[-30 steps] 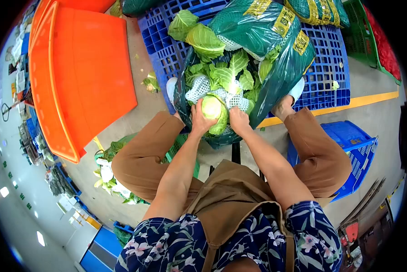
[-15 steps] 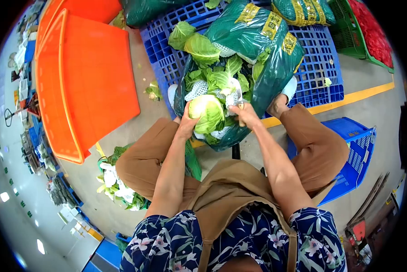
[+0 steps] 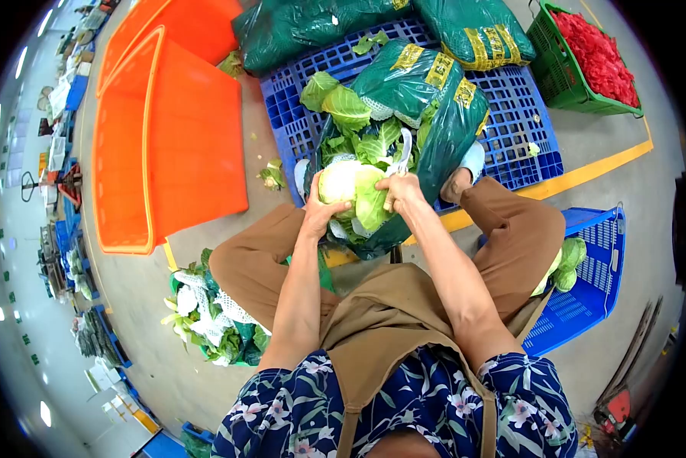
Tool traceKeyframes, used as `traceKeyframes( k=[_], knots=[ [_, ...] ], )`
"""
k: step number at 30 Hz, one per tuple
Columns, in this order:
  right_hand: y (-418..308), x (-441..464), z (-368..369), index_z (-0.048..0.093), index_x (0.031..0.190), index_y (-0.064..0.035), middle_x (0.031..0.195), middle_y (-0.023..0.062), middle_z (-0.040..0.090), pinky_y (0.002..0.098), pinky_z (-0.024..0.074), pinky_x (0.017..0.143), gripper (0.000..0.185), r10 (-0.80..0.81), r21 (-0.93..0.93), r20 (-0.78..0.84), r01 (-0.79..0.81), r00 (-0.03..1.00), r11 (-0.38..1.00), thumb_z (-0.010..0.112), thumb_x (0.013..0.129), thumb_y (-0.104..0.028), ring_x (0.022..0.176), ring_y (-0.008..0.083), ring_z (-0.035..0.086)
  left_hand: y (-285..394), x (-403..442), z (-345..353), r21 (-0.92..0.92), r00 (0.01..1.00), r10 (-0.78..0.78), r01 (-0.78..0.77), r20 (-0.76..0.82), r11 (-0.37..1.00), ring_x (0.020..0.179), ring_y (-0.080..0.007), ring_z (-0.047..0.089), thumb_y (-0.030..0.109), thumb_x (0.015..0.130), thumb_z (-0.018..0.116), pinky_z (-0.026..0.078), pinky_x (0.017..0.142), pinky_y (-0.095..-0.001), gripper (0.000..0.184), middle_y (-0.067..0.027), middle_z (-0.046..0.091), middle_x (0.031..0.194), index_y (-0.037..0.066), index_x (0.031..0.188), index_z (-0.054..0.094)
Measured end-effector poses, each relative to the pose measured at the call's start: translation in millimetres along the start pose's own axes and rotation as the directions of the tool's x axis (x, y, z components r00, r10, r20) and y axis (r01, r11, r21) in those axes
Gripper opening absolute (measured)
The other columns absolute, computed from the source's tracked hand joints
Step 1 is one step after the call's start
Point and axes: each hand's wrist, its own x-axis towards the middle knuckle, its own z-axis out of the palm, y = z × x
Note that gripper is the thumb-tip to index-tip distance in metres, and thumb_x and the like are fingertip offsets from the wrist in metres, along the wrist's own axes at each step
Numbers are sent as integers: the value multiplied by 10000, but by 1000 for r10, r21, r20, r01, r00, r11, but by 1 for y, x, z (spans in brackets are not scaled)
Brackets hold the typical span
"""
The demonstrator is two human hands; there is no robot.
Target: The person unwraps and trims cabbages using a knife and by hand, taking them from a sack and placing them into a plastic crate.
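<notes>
Gripping a pale green cabbage (image 3: pixel 339 182), the left hand (image 3: pixel 318 214) supports it over an open dark-green plastic bag (image 3: pixel 448 141) at the near edge of the blue plastic pallet (image 3: pixel 507 114). Right hand (image 3: pixel 405 192) observed closed around a curved knife (image 3: pixel 406 143), tip toward the far edge, thumb against an outer leaf (image 3: pixel 371 204).

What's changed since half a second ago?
The right hand, apart from the cabbage then, has moved in against its outer leaf. The camera view has shifted too. The left hand still holds the cabbage; the curved knife stays in the right hand.
</notes>
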Motion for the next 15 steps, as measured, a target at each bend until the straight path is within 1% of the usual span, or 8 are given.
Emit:
traceKeyframes(
  k=[1, 3, 5, 9, 10, 13, 14, 15],
  knots=[
    [-13, -5, 0, 554, 764, 45, 703, 136, 564, 389, 432, 394, 151, -33, -40, -20, 32, 999, 999, 658, 680, 115, 523, 254, 553, 6, -7, 1, -18, 1000, -1, 1, 0, 1000, 1146, -240, 509, 4, 586, 796, 456, 953, -365, 1005, -103, 479, 1278, 114, 1423, 250],
    [-27, 18, -1, 542, 782, 39, 715, 127, 554, 389, 410, 390, 168, -76, 177, -58, 85, 995, 981, 650, 683, 120, 527, 243, 553, 12, -16, -4, -88, 999, -32, 34, 28, 996, 1152, -265, 510, 15, 575, 813, 464, 949, -401, 1022, -102, 479, 1281, 131, 1423, 256],
    [-42, 56, -8, 530, 795, 43, 732, 123, 553, 381, 383, 373, 171, -42, 149, -2, 42, 999, 988, 661, 697, 94, 520, 231, 552, 12, -26, -8, -173, 996, -72, 80, 53, 982, 1154, -277, 510, 11, 580, 806, 470, 941, -417, 1018, -98, 484, 1275, 137, 1426, 253],
    [-29, 98, -18, 570, 791, 63, 700, 154, 587, 415, 368, 367, 114, -109, -22, -177, 107, 978, 994, 664, 734, 35, 495, 239, 552, -14, -31, -16, -513, 974, -45, 155, 220, 844, 1210, -340, 468, 211, 635, 806, 436, 968, -526, 909, -125, 478, 1325, 132, 1405, 330],
    [-19, 104, -22, 601, 732, 41, 595, 137, 571, 417, 372, 392, 125, -181, -86, -157, 169, 971, 982, 670, 772, -55, 461, 229, 543, -26, -29, -21, -483, 975, -17, 125, 221, 867, 1199, -354, 482, 396, 647, 788, 436, 953, -555, 880, -144, 468, 1345, 124, 1379, 383],
    [3, 136, -33, 574, 716, 4, 557, 88, 551, 384, 388, 407, 350, -455, -479, 60, 425, 889, 768, 747, 759, -297, 439, 199, 512, -5, -42, -6, -578, 967, -41, 183, 250, 795, 1161, -360, 519, 535, 659, 740, 510, 847, -544, 893, -149, 475, 1337, 127, 1373, 393],
    [-7, 98, -40, 585, 699, -12, 526, 81, 552, 361, 420, 438, 435, -339, -350, 96, 350, 936, 869, 730, 756, -419, 486, 193, 560, -7, -39, -8, -570, 964, -12, 167, 266, 804, 1137, -374, 539, 623, 674, 683, 563, 734, -535, 908, -152, 476, 1335, 141, 1382, 379],
    [-17, 68, -38, 586, 699, -15, 601, 106, 593, 340, 445, 457, 420, -375, -318, 129, 397, 918, 861, 724, 768, -406, 500, 197, 572, -4, -41, -3, -604, 966, 1, 160, 258, 781, 1138, -376, 538, 631, 673, 680, 571, 716, -529, 913, -152, 478, 1332, 146, 1384, 375]
  ],
)
